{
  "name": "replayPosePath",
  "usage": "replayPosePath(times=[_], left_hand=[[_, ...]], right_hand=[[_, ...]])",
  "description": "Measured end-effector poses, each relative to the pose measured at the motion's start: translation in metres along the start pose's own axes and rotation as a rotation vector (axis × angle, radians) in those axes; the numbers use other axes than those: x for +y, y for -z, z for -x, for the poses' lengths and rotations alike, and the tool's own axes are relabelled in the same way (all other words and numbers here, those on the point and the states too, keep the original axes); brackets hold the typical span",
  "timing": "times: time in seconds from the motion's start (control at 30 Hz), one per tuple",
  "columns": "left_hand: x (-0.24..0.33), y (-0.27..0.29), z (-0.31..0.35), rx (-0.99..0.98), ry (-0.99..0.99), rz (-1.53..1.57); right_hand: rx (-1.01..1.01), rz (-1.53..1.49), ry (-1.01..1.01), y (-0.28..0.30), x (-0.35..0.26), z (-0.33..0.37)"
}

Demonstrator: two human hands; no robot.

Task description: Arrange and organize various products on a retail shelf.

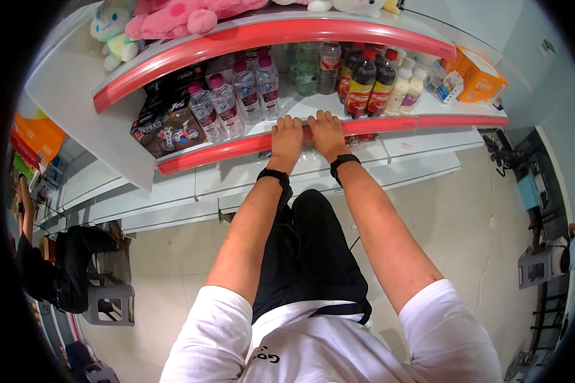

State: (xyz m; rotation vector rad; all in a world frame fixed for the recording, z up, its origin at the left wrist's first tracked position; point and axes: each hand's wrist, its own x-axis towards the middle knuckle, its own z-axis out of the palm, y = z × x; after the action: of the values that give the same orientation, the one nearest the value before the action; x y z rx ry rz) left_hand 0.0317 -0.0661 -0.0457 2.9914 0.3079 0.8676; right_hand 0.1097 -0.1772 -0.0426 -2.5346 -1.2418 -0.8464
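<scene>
Both of my arms reach forward to a white shelf with a red front strip (pixel 230 148). My left hand (pixel 287 142) lies over this strip, its fingers laid on the shelf edge and nothing visible in them. Close beside it, my right hand (pixel 328 135) rests on the same strip in the same way, also without an object. Clear water bottles (pixel 225 105) with magenta caps stand just beyond my left hand. Dark soda bottles (pixel 362 86) with red caps are nearest to my right hand. Thumbs and palms are mostly hidden.
Black boxes (pixel 167 131) fill the shelf's left end; pale drink bottles (pixel 399 92) and an orange carton (pixel 476 78) are at right. Plush toys (pixel 172 19) sit on the red-edged shelf above. A person in black (pixel 67 268) sits on a grey stool (pixel 108 303) at left.
</scene>
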Motion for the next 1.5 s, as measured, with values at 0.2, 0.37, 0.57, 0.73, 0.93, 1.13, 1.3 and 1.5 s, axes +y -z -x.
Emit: replayPosePath(times=[0.2,0.37,0.57,0.73,0.93,1.13,1.3,1.5], left_hand=[[-0.0003,-0.0016,0.0011,0.034,-0.009,0.005],[0.0013,0.0004,0.0004,0.007,0.011,-0.005],[0.0011,0.0018,0.0014,0.001,0.004,0.004],[0.0016,-0.0007,0.0008,0.033,-0.005,0.004],[-0.0006,-0.0017,0.0025,0.061,-0.014,-0.003],[-0.0002,-0.0005,0.002,0.055,0.004,-0.007],[0.0013,0.002,0.0038,0.072,0.001,0.039],[0.002,0.0008,0.0032,0.088,0.003,0.044]], right_hand=[[-0.009,0.036,-0.003,0.002,-0.0007,0.0023],[-0.002,0.048,-0.005,-0.0009,-0.0012,0.0016],[-0.016,0.063,-0.012,-0.0006,-0.0025,0.0019],[-0.004,0.086,-0.008,-0.0002,-0.0004,0.0026],[-0.027,0.081,-0.004,0.0021,-0.0027,0.0024],[-0.086,0.042,-0.031,0.006,-0.0048,0.002],[-0.071,-0.011,-0.043,0.0079,-0.004,0.0016],[0.014,-0.011,-0.015,0.0019,-0.0015,0.0024]])
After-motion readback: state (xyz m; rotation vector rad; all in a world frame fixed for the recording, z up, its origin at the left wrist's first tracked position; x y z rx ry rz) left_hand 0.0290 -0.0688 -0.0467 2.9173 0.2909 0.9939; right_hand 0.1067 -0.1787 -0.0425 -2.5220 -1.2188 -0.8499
